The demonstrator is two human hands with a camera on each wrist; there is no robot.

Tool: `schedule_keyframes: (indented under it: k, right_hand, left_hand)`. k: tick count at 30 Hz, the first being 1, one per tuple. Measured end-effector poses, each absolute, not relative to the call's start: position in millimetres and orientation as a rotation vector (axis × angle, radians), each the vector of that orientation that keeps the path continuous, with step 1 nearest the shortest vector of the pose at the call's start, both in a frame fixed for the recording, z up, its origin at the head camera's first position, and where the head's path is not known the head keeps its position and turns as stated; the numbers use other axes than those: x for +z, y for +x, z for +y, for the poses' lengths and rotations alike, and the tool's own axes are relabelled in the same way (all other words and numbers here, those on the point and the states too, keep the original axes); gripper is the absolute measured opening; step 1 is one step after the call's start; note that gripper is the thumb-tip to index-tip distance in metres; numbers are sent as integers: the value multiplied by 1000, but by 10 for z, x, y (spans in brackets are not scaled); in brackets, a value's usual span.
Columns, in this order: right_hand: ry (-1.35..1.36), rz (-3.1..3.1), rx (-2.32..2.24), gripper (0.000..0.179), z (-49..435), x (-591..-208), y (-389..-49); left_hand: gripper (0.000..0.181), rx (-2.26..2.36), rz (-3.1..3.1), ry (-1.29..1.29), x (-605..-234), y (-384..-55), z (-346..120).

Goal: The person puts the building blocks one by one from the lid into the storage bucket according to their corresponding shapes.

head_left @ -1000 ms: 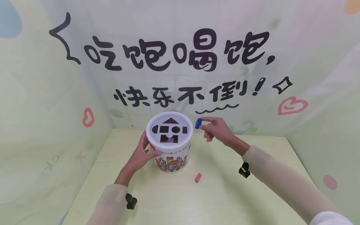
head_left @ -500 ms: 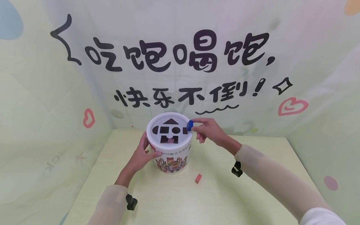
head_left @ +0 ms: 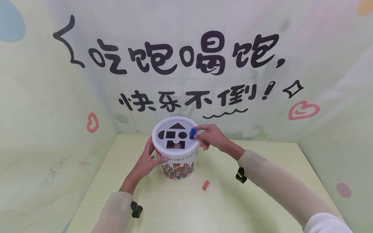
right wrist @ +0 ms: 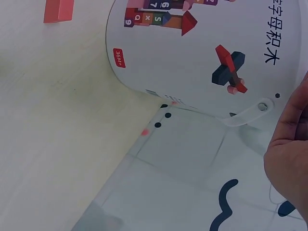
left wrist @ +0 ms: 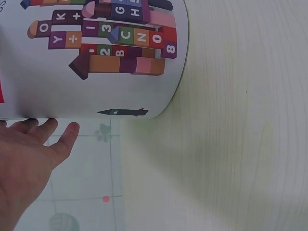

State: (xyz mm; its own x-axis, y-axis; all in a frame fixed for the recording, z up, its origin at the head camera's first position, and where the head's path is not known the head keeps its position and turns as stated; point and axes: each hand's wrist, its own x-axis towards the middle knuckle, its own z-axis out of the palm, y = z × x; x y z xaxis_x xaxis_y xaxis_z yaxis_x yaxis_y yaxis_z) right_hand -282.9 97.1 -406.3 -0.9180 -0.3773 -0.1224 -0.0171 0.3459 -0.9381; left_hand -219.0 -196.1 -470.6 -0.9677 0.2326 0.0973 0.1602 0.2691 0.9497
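A white bucket (head_left: 178,168) with printed toy blocks stands on the table. Its white lid (head_left: 166,145) has several shaped holes. My left hand (head_left: 145,161) holds the bucket's left side, thumb on the front wall and fingers round the side. In the left wrist view, the fingers (left wrist: 65,142) of that hand reach the wall, some tips hidden behind it. My right hand (head_left: 214,137) pinches a small blue block (head_left: 193,133) between thumb and forefinger, at the rectangular hole on the lid's right. Whether the block's lower end is inside the hole cannot be seen.
A small red block (head_left: 205,185) lies on the pale wooden table (head_left: 180,207), right of and nearer than the bucket. A printed cloth backdrop (head_left: 186,19) rises behind and at both sides. Black wrist mounts (head_left: 136,209) sit on the sleeves.
My right hand has carried the blue block leftward, from beside the bucket to the lid's right-hand hole, and the block has turned in the fingers. The left hand and bucket have stayed in place.
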Motion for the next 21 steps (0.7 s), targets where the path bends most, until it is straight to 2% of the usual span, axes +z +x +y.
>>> schedule_keyframes:
  k: [5,10,21]
  right_hand:
    - [-341,2307,-1596,42,961,-4089,-2833]
    - [-329,2309,-1609,42,975,-4110,-2827]
    - [-255,2294,-1701,40,1096,-4173,-2789]
  left_hand:
    - [102,1813,2484,381,-4903,-2290,-2008]
    - [103,1814,2493,382,-4943,-2302,-2015]
    - [100,1804,2464,377,-4621,-2141,-1944]
